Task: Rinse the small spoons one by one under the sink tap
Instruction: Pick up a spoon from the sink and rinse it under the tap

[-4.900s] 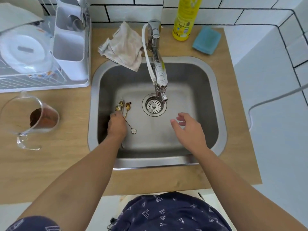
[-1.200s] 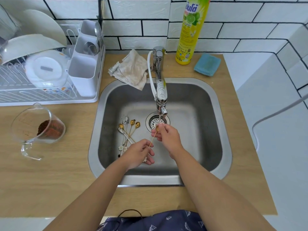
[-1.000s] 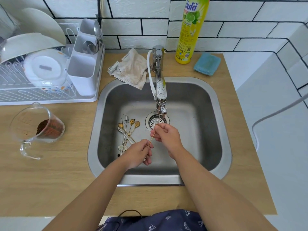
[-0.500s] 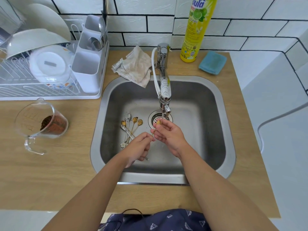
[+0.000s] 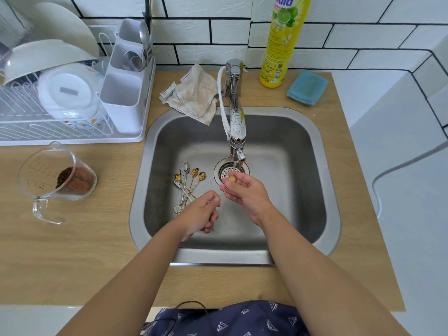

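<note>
Both the left hand [image 5: 202,212] and right hand [image 5: 244,190] pinch one small spoon [image 5: 232,179] under the tap [image 5: 236,132], mid-rinse; next it likely needs setting aside from the unrinsed spoons [image 5: 189,183] at left.

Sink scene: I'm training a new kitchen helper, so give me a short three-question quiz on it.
1. True or false: the spoon under the tap is held by both hands.
2. Where do the other spoons lie: A) drying rack, B) sink floor, C) counter?
3. Which hand pinches the handle end?

Key: 1 true; 2 B; 3 the left hand, while the right hand holds the bowl end.
</note>
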`<state>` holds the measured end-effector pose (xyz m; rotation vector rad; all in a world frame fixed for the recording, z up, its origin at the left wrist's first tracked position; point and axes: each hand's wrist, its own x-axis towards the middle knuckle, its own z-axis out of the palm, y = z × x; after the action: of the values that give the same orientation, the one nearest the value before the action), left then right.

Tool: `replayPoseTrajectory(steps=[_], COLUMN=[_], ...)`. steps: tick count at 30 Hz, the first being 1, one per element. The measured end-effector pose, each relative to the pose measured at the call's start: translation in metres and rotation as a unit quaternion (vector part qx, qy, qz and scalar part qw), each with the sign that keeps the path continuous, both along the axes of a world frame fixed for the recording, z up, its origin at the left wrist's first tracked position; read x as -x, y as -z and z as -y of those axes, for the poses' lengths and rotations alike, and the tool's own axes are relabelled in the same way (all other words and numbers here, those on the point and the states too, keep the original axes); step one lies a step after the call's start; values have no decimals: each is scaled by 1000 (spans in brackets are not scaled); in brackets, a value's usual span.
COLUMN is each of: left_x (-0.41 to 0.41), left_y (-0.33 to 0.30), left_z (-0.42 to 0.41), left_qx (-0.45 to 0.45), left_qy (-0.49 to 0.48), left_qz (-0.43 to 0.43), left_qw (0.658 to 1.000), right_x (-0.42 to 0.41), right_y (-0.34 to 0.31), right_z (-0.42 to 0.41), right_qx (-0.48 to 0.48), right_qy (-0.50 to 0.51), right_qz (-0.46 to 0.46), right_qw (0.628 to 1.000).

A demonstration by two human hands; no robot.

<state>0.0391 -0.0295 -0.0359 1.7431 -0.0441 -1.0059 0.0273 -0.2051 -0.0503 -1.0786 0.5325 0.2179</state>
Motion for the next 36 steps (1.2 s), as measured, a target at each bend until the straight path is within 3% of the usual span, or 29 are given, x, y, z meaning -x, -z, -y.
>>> replayPoseTrajectory(steps=[4,11,16,20,36], left_x=[0,-3,-2,0,1], left_y=[-1,-4,3,6,10], left_z=[1,0,2,2,3], left_qx=[14,55,33,17,-11], left_qy=[-13,-49,-56,-46,-38], left_qz=[-29,-71,-40,-32,-19], left_qw=[999,995,997,998,999], right_x=[-1,-1,-1,0,1], right_y=[2,-3,-2,2,0], right_z=[-3,0,-2,-5,-6], right_qx=[17,-78,-13,76,96], right_qy=[6,-1,52,19,0], right_qz=[-14,9,-4,1,2], right_qw=[1000,997,999,997,995])
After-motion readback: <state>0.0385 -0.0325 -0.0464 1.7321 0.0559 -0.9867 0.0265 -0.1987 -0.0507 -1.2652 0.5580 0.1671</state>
